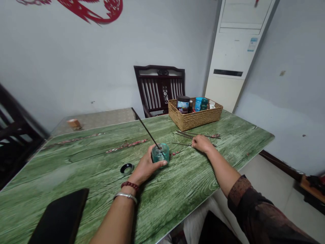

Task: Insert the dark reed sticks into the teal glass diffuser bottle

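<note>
Left hand (146,166), fingers (163,163) clenched around a teal glass jar (160,154) on the green wood-grain counter (193,179). One long dark stick (145,127) tilted up out of the jar's mouth, past the fingertips and away across the counter. Just left of those fingers, a black ring (126,168) lying flat. Right hand (201,143) a little way off to the right, fingers (195,142) released and resting on the counter, just beside a few thin dark sticks (184,135). Nearer the edge, well below the left fingers, a flat black slab (59,217). Beyond both hands, a wicker basket (195,118) holding jars (183,104). Farther back, a dark wooden chair (158,88) against the wall, and a white air conditioner (235,51).
</note>
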`<move>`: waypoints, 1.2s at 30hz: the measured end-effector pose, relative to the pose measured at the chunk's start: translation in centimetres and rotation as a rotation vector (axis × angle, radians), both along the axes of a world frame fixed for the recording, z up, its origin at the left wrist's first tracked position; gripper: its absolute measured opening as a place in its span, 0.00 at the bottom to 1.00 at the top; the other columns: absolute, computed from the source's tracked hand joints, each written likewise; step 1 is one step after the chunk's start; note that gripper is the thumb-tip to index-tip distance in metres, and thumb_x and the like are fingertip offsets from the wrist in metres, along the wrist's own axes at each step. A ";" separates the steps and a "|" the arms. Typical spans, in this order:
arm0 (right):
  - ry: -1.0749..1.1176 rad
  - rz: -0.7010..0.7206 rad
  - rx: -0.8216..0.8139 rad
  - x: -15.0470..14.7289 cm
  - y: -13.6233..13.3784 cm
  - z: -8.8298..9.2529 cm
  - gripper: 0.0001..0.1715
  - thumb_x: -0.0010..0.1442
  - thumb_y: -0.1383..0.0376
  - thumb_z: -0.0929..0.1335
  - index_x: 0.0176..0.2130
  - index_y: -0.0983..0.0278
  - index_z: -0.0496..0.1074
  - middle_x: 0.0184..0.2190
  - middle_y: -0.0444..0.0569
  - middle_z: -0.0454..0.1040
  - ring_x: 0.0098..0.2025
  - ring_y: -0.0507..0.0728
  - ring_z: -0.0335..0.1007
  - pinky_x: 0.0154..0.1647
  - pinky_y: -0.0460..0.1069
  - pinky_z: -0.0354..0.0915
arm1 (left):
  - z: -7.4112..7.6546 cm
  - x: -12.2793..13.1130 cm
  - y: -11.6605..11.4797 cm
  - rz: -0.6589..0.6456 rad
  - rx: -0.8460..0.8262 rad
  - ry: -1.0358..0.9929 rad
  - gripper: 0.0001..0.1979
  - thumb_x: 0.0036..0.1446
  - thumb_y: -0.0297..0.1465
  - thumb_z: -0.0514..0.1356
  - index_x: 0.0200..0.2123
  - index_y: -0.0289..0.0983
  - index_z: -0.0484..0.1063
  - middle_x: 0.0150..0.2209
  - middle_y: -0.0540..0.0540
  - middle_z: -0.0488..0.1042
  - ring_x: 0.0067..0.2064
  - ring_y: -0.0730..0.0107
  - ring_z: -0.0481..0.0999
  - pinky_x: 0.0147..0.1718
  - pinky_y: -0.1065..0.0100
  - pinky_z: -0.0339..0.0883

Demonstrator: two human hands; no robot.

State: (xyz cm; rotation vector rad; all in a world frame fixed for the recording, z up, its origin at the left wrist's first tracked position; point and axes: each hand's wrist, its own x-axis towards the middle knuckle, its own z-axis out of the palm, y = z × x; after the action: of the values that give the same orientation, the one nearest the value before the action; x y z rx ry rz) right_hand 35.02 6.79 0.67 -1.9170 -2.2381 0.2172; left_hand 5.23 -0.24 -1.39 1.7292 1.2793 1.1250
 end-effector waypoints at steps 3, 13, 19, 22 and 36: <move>0.035 -0.011 0.095 -0.6 -0.6 0.7 0.11 0.67 0.64 0.68 0.41 0.59 0.82 0.43 0.53 0.85 0.47 0.59 0.80 0.41 0.47 0.62 | -0.1 -0.1 0.1 0.002 -0.006 0.009 0.41 0.40 0.45 0.75 0.57 0.39 0.68 0.54 0.37 0.79 0.58 0.43 0.78 0.62 0.47 0.68; 1.153 0.358 0.576 -5.5 -3.8 8.0 0.10 0.64 0.57 0.71 0.42 0.59 0.73 0.36 0.45 0.81 0.38 0.56 0.80 0.39 0.49 0.73 | -0.5 -0.1 0.3 -0.006 0.034 -0.012 0.41 0.40 0.44 0.75 0.57 0.38 0.70 0.54 0.37 0.79 0.57 0.44 0.78 0.61 0.46 0.68; 1.410 0.513 0.440 -10.1 -4.7 9.8 0.16 0.64 0.51 0.72 0.41 0.58 0.69 0.34 0.43 0.78 0.35 0.53 0.79 0.33 0.46 0.74 | -0.5 -0.1 0.2 -0.026 0.046 0.003 0.40 0.42 0.44 0.74 0.57 0.37 0.69 0.53 0.38 0.79 0.56 0.46 0.78 0.60 0.48 0.69; 1.417 0.517 0.392 -11.7 -4.1 8.9 0.17 0.62 0.51 0.74 0.39 0.59 0.68 0.33 0.43 0.77 0.37 0.54 0.81 0.31 0.46 0.74 | -0.3 -0.1 0.1 -0.035 0.053 0.014 0.39 0.42 0.45 0.73 0.57 0.37 0.69 0.52 0.39 0.79 0.54 0.47 0.78 0.59 0.49 0.69; 0.999 0.383 0.374 -10.9 -2.1 4.6 0.09 0.60 0.58 0.72 0.39 0.60 0.77 0.35 0.44 0.82 0.36 0.55 0.78 0.42 0.49 0.72 | 0.0 0.1 -0.2 -0.014 0.044 0.006 0.39 0.42 0.44 0.74 0.57 0.37 0.70 0.52 0.38 0.80 0.55 0.45 0.78 0.59 0.48 0.70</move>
State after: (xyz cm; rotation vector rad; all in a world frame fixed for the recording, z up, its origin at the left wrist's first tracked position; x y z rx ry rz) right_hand 24.07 4.72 5.23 -0.8495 -1.7197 0.5965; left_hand 5.29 -0.46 -1.41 1.7727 1.2524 1.1487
